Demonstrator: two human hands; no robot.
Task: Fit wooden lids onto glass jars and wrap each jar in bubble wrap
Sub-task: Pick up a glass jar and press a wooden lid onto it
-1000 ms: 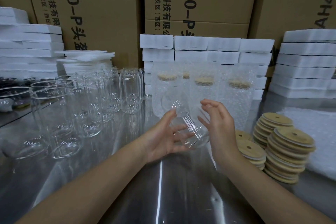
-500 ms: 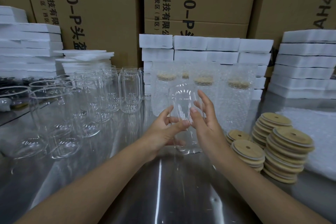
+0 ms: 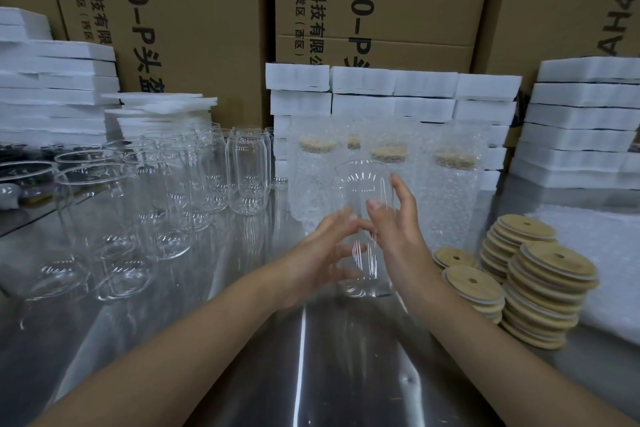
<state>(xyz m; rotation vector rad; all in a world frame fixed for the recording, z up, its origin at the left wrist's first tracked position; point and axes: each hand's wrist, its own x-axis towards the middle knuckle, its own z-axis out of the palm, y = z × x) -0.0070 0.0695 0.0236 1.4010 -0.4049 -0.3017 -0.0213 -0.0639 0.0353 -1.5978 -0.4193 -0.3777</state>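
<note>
A clear glass jar without a lid stands upright on the shiny metal table, at the centre. My left hand cups its lower left side, thumb in front and fingers seen through the glass; this hand is blurred. My right hand holds the right side, thumb on the front and spread fingers behind. Stacks of round wooden lids sit just right of my right wrist. Behind the jar stand several lidded jars wrapped in bubble wrap.
Several empty glass jars crowd the table's left half. A pile of bubble wrap sheets lies at the far right. White foam blocks and tall cardboard boxes wall off the back.
The jar, tilted on its side between my hands a second ago, has been turned upright and lowered to the table. Both hands stayed around it.
</note>
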